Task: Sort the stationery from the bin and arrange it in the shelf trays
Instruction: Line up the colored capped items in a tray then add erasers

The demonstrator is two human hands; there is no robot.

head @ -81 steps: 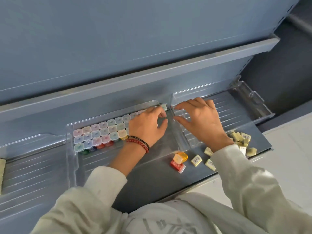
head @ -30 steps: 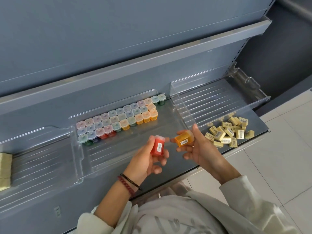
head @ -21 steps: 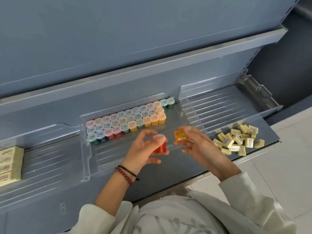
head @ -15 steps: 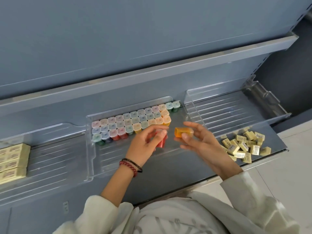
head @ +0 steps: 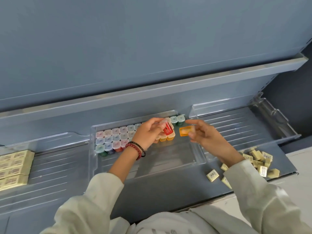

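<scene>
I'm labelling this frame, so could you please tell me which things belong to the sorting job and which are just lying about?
Part of the job: red box in the left hand; orange box in the right hand; rows of coloured boxes in the middle tray; loose cream blocks on the lower shelf; stacked cream blocks in the left tray.
Just there: bracelets; upper shelf; floor.

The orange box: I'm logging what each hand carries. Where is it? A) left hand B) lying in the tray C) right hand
C: the right hand pinches the orange box; the left hand holds the red box.
</scene>
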